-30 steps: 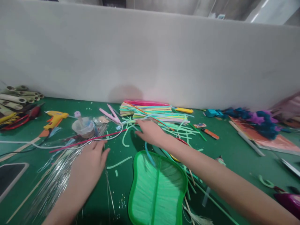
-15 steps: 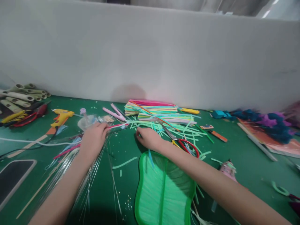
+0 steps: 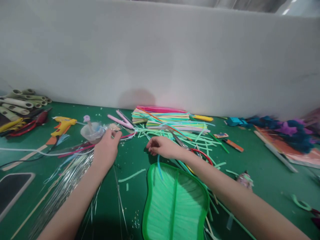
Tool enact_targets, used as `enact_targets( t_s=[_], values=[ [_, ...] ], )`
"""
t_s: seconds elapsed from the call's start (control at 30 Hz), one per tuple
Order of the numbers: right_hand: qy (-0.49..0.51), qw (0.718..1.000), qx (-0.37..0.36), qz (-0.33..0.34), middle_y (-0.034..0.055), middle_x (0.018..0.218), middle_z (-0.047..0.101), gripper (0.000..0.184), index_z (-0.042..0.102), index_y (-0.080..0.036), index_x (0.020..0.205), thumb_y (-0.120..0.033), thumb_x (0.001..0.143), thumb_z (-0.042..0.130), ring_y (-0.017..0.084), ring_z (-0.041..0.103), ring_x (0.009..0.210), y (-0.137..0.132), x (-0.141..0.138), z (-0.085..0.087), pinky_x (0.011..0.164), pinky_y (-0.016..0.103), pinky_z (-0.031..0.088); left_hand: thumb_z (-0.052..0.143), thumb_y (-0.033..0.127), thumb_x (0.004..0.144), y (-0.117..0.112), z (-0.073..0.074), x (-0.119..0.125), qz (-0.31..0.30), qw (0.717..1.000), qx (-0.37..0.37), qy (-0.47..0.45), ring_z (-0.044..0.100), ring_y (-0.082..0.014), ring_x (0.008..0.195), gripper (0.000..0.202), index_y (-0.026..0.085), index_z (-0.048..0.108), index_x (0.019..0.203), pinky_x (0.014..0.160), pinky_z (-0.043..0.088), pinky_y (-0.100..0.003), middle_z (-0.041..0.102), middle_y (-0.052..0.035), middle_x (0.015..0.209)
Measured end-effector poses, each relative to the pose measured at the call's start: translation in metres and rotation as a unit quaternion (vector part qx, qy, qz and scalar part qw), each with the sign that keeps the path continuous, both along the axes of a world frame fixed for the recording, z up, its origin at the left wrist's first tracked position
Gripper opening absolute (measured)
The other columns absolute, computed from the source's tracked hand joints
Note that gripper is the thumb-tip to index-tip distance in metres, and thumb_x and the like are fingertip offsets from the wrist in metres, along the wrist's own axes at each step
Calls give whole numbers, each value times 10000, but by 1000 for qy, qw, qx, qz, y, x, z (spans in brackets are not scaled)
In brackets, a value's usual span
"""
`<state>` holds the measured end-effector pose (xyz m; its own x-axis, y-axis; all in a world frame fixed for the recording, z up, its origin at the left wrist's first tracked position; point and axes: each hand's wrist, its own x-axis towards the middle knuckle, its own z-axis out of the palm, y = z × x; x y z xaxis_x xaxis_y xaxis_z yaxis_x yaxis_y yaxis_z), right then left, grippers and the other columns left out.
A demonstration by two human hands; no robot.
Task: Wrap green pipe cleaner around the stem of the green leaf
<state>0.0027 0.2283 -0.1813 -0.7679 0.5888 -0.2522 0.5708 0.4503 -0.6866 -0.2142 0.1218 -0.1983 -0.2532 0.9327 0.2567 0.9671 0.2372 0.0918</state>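
Note:
My left hand (image 3: pixel 107 144) is left of centre, thumb and fingers drawn together above the table. A thin pink and white strand (image 3: pixel 130 135) shows just beyond its fingertips; what the fingers hold is hidden. Under that forearm lies a sheaf of thin metal wires (image 3: pixel 71 176). Above the top edge of a green leaf-shaped tray (image 3: pixel 165 203), my right hand (image 3: pixel 161 146) has its fingers curled in, with anything between them too small to see. A blue strip (image 3: pixel 159 165) lies over the tray's rim just below this hand.
Bundled coloured fuzzy stems (image 3: pixel 162 116) and loose green pieces (image 3: pixel 180 136) lie ahead, with red-handled scissors (image 3: pixel 203 154) beside them. Leftward are a yellow glue gun (image 3: pixel 63 125), a clear cup (image 3: pixel 92 131), pliers (image 3: pixel 26 126) and a phone (image 3: pixel 15 191). Orange cutter (image 3: pixel 233 145) at right.
My left hand has shifted slightly right and up, uncovering more of the cup. My right hand has moved slightly right and down, its fingers still curled. The view has tilted a little.

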Motion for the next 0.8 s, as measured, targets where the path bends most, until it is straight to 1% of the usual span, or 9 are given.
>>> enact_targets(
  t_s=[0.13, 0.23, 0.3, 0.47, 0.53, 0.6, 0.67, 0.73, 0.8],
  values=[
    [24, 999, -27, -5, 32, 848, 766, 132, 617, -145, 1001, -68, 904, 573, 124, 739, 690, -9, -1, -4, 618, 204, 561, 414, 202, 946, 3, -4, 1, -29, 999, -9, -11, 631, -228, 948, 314, 224, 721, 1003, 689, 470, -283, 647, -76, 1074],
    [33, 999, -8, -12, 16, 780, 753, 60, 621, -163, 975, -155, 916, 616, 136, 727, 648, -14, -1, -8, 583, 219, 543, 470, 236, 923, 8, -9, -1, -21, 1000, 1, -20, 630, -260, 984, 289, 204, 751, 988, 760, 491, -327, 668, -90, 1018],
    [38, 999, 28, -17, 24, 779, 742, 54, 630, -166, 959, -189, 911, 639, 156, 722, 684, -19, 0, -9, 619, 247, 535, 491, 266, 913, 10, -13, -1, -17, 1000, 7, -24, 633, -283, 980, 292, 186, 765, 974, 773, 497, -356, 678, -103, 970],
    [44, 990, 131, -22, 123, 990, 715, 142, 655, -135, 991, -120, 853, 684, 256, 671, 985, -37, 5, -5, 852, 366, 499, 522, 293, 905, 14, -23, 2, -45, 998, 23, -35, 641, -294, 959, 277, 180, 774, 929, 787, 503, -376, 690, -102, 929],
    [48, 987, 154, -25, 144, 1060, 698, 164, 657, -125, 1032, -121, 869, 662, 272, 642, 1052, -47, 13, 2, 910, 393, 480, 522, 275, 913, 14, -22, 3, -60, 997, 38, -41, 640, -300, 949, 271, 165, 769, 904, 782, 503, -382, 686, -109, 918],
    [68, 983, 168, -41, 137, 1082, 699, 166, 658, -130, 1059, -139, 895, 633, 264, 633, 1071, -58, 24, 10, 938, 399, 474, 531, 275, 926, 11, -16, 8, -75, 994, 59, -51, 643, -288, 926, 257, 157, 757, 892, 780, 503, -376, 680, -105, 909],
    [126, 977, 150, -89, 105, 1076, 715, 166, 665, -156, 1066, -165, 904, 627, 235, 649, 1034, -72, 39, 17, 922, 383, 487, 551, 307, 939, 4, -4, 22, -95, 989, 87, -68, 647, -248, 899, 233, 169, 738, 918, 791, 503, -348, 677, -82, 933],
    [208, 962, 66, -166, 64, 1022, 736, 158, 678, -188, 1046, -207, 894, 643, 201, 678, 938, -88, 55, 20, 837, 346, 519, 573, 365, 942, -9, 8, 43, -128, 980, 126, -89, 640, -203, 912, 220, 197, 714, 957, 801, 503, -300, 664, -53, 983],
    [271, 934, -32, -232, 40, 960, 742, 143, 691, -204, 1012, -250, 883, 648, 181, 689, 877, -105, 70, 18, 767, 314, 530, 607, 350, 931, -25, 17, 69, -194, 948, 217, -127, 632, -189, 924, 172, 211, 709, 933, 793, 501, -276, 649, -38, 955]
  ],
)
